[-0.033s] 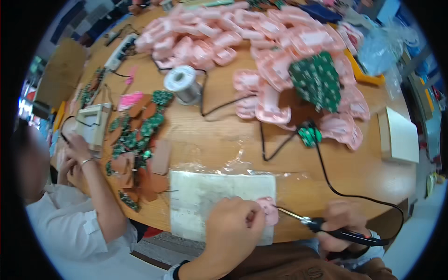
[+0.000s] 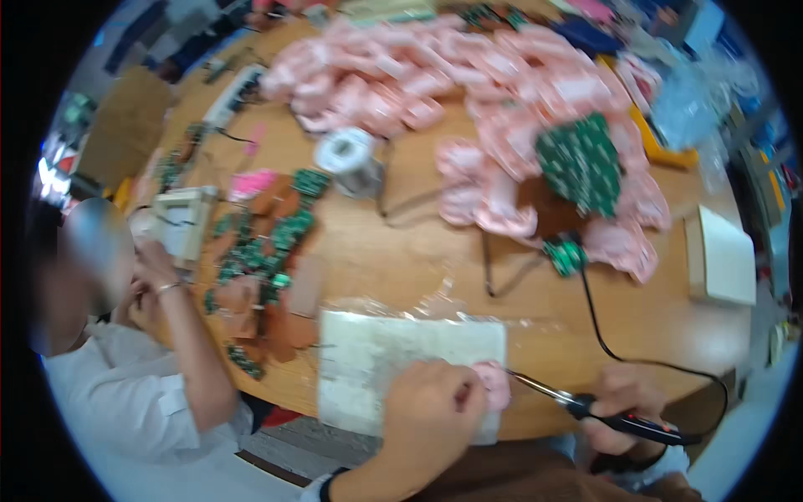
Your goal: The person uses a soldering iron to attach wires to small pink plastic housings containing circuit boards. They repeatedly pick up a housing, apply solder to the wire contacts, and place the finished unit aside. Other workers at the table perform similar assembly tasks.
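Note:
My left hand [image 2: 431, 414] is closed over the right part of a white mat [image 2: 360, 347]. Its fingers pinch a small pink plastic piece [image 2: 494, 385], and the fingertips are partly hidden behind the hand. My right hand [image 2: 621, 406] grips a soldering iron [image 2: 627, 423] by its black handle. The iron's metal tip points left and reaches the right edge of the pink piece; whether they touch I cannot tell. From the handle a black cord [image 2: 595, 322] runs up to a green-wrapped bundle [image 2: 565, 256].
A solder wire spool [image 2: 355, 167] stands mid-table. Pink plastic shells [image 2: 368, 75] are piled at the back, with a green circuit board panel [image 2: 581, 163] on them. Circuit boards and brown pieces [image 2: 259, 259] lie left, near a co-worker's arm [image 2: 196, 351]. A white box [image 2: 719, 255] sits right.
The whole view has shifted, so things appear slightly farther right and lower, with some blur. Both hands keep their grips, and the iron's tip stays beside the pink piece.

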### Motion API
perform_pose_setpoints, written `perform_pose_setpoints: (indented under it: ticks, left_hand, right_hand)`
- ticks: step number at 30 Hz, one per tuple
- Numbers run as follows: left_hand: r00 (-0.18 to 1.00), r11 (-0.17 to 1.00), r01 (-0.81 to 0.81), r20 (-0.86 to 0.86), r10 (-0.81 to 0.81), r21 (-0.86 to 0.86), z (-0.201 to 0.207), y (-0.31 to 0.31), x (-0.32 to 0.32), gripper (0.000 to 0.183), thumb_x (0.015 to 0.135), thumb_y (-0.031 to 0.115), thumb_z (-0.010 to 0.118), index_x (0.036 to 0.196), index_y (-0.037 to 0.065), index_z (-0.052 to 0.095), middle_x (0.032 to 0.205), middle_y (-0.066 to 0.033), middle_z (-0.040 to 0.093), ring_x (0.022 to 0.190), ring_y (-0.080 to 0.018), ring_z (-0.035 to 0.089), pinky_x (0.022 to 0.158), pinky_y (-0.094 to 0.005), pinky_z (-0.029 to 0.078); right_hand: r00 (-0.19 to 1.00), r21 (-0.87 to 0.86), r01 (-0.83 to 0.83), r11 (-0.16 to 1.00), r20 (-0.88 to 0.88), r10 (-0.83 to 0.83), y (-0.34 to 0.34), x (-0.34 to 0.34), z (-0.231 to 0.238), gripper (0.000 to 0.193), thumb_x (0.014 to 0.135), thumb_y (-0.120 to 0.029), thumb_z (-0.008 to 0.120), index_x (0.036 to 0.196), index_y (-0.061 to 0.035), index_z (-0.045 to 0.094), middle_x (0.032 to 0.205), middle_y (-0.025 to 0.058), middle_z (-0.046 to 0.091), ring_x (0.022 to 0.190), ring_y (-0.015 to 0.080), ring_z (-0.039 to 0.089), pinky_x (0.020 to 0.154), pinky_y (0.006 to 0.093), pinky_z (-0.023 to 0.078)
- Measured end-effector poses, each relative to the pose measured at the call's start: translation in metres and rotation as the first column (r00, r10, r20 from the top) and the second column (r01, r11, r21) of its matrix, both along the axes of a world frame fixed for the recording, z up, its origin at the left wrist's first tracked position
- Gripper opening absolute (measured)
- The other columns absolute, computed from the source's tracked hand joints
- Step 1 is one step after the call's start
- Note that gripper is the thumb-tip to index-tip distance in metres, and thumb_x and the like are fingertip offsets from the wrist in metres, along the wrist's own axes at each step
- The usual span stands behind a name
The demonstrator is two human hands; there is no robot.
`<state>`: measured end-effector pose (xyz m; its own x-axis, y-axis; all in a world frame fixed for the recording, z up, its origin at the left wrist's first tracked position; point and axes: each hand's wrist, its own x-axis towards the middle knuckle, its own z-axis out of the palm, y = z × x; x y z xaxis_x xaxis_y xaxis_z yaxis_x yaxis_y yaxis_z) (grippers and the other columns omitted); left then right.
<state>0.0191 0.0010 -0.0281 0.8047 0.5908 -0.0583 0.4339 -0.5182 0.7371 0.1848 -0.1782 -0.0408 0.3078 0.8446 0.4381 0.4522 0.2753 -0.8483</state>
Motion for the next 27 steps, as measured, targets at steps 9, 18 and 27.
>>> perform_pose_setpoints:
  ticks: [9, 18, 27]
  left_hand:
    - [0.997, 0.999, -0.053, -0.052, 0.053, 0.004, -0.003, -0.004, 0.001, 0.017, 0.072, 0.018, 0.06, 0.068, 0.003, 0.066, 0.075, -0.0178, 0.064, 0.077, -0.0365, 0.059, 0.07, -0.0444, 0.048]
    - [0.997, 0.998, -0.056, -0.047, 0.055, -0.01, -0.006, -0.007, 0.0, 0.022, 0.074, 0.021, 0.059, 0.072, 0.0, 0.066, 0.071, -0.0194, 0.063, 0.068, -0.0374, 0.061, 0.063, -0.0454, 0.048]
    - [0.996, 0.979, -0.072, 0.071, 0.059, 0.192, 0.01, -0.019, -0.008, 0.024, 0.072, 0.024, 0.069, 0.087, 0.006, 0.066, 0.087, -0.0147, 0.06, 0.083, -0.0345, 0.056, 0.071, -0.0415, 0.046]
  right_hand:
    - [0.988, -0.043, 0.084, 0.996, -0.123, -0.089, -0.014, -0.005, -0.001, 0.023, 0.078, 0.011, 0.06, 0.091, -0.0048, 0.05, 0.079, 0.0065, 0.049, 0.063, 0.0109, 0.043, 0.058, 0.025, 0.037]
    - [0.955, -0.043, 0.203, 0.978, -0.212, -0.208, -0.027, -0.018, -0.01, 0.022, 0.078, 0.006, 0.065, 0.093, -0.0056, 0.053, 0.088, 0.0076, 0.055, 0.072, 0.0124, 0.051, 0.065, 0.0265, 0.042]
    - [0.936, -0.008, 0.225, 0.974, -0.276, -0.218, -0.031, -0.019, -0.005, 0.02, 0.077, 0.005, 0.065, 0.09, -0.0043, 0.053, 0.089, 0.0077, 0.055, 0.075, 0.0125, 0.052, 0.067, 0.027, 0.043]
